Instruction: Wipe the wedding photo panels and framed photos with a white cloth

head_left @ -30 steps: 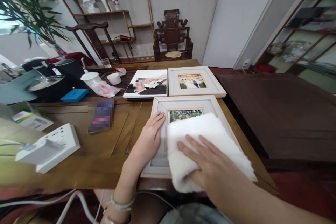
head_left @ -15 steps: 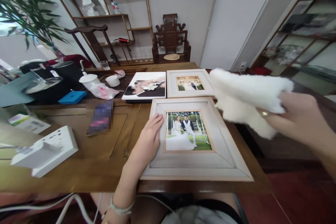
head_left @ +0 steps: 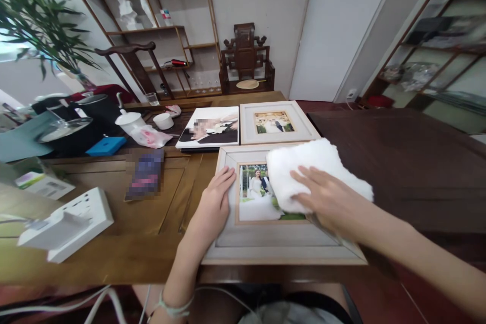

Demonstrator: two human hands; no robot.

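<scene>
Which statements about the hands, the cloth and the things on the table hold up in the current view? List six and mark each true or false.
1. The right hand is on the white cloth. True.
2. The left hand is on the left side of the near frame. True.
3. The cloth hides the whole photo in the near frame. False: its left part shows.
4. The far frame lies to the left of the wedding print. False: it lies to the right of it.
5. The blue box is to the left of the wedding print. True.
6. The white power strip lies on the floor. False: it is on the table.
</scene>
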